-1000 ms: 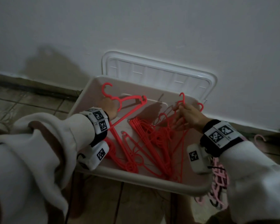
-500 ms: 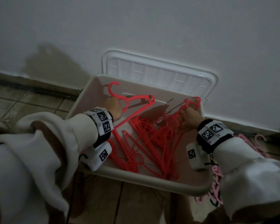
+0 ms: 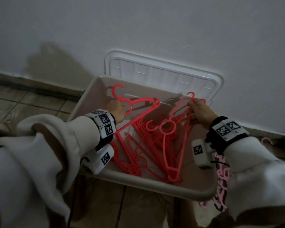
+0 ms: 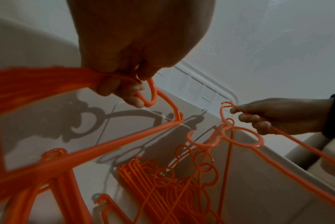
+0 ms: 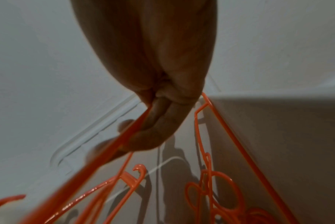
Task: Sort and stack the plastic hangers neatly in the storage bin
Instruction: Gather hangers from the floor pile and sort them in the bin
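Your left hand (image 3: 116,109) grips thick red hanger (image 3: 138,112) by neck; right hand (image 3: 201,112) pinches thin hanger (image 3: 176,137) at shoulder. Both over storage bin (image 3: 155,185), long axes crossing stacked hangers (image 3: 143,134) below.

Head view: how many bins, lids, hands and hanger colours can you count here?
Storage bin: 1
Lid: 1
Hands: 2, left hand and right hand, each gripping red hangers
Hanger colours: 2, red hangers in the bin, pink hangers on the floor beside it
Total: 6
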Tool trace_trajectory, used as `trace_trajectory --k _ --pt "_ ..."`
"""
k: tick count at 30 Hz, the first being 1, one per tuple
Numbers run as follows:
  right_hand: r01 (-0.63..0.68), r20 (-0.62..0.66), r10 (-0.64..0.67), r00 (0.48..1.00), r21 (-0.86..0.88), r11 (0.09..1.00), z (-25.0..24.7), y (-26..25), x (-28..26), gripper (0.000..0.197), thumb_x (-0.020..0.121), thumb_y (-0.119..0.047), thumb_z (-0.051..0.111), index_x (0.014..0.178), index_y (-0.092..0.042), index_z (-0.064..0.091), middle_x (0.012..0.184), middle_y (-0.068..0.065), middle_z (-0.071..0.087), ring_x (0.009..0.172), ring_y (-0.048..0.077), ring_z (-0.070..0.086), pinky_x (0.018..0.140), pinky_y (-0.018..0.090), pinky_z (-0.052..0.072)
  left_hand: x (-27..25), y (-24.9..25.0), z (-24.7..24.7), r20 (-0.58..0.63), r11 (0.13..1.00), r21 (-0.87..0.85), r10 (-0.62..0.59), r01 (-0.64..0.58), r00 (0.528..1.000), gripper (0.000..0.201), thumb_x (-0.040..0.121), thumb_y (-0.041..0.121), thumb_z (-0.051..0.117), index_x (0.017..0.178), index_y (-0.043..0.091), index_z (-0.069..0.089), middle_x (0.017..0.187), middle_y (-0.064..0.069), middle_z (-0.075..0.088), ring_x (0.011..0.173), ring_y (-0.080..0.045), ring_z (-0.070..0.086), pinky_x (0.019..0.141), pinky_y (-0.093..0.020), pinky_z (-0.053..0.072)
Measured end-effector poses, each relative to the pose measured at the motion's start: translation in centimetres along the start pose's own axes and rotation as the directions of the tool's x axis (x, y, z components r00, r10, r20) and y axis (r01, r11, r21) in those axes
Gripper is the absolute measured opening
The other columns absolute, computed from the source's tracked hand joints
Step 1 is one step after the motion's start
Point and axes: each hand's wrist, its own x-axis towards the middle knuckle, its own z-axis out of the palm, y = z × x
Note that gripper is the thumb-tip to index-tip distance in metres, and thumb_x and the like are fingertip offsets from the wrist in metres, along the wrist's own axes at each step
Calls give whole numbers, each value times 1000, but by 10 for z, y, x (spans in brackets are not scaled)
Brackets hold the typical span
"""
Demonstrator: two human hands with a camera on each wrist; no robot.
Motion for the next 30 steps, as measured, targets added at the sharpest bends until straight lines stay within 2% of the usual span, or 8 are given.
trace_trajectory --k 4,7,10,17,21,25,27,30 --pt "-32 89 0 996 351 936 8 -3 -19 12 102 -22 25 98 -18 35 44 4 60 40 21 63 39 27 52 6 -5 -1 81 993 -113 -28 37 996 35 99 13 36 119 -10 53 120 -22 57 113 -38 53 74 -20 48" --pt "-67 74 26 997 631 773 19 -1 -19 23 103 -21 22 84 -18 34 46 5 62 46 24 66 40 29 53 5 -4 2 191 962 -263 -29 79 981 27 99 9 34 95 -2 59 79 -13 60 60 -25 55 34 -18 31" --pt "-66 63 27 998 785 616 39 2 -18 26 103 -19 19 81 -20 32 48 7 60 51 27 68 44 35 55 0 -2 6 348 929 -323 -63 182 935 23 85 -4 32 69 6 45 45 -2 50 33 -9 32 40 -15 20" --pt "-96 90 42 995 783 615 85 1 -11 17 103 -16 22 91 -14 33 74 16 50 49 18 67 42 32 55 -3 5 10 307 887 -454 67 84 950 22 95 20 42 84 11 58 70 -6 52 40 -5 42 38 -15 32" --pt "-127 85 100 991 424 897 91 0 0 18 98 -8 36 82 -8 43 64 9 47 30 5 51 32 14 41 4 -6 10 176 930 -366 73 -4 982 32 100 19 37 120 -1 52 74 -6 50 55 -12 41 48 -21 32" --pt "-58 182 75 980 -96 994 84 5 15 24 94 -17 50 71 -10 53 62 9 62 35 5 53 36 14 38 12 -14 8 80 943 -325 101 -70 992 21 97 12 40 102 5 59 92 -30 56 76 -35 52 64 -29 36" --pt "146 215 -61 975 -405 903 76 4 18 20 92 -19 55 86 -2 62 82 14 66 58 14 63 48 9 40 11 -17 7 62 957 -280 93 -72 994 22 94 15 43 84 6 60 84 -28 57 81 -38 55 71 -34 41" --pt "334 334 -111 936 -742 581 61 1 22 29 89 -21 56 111 -2 58 108 14 63 96 25 62 67 14 42 11 -19 3 -39 963 -252 87 -94 995 26 90 15 46 94 -5 62 101 -30 62 97 -40 59 88 -41 46"
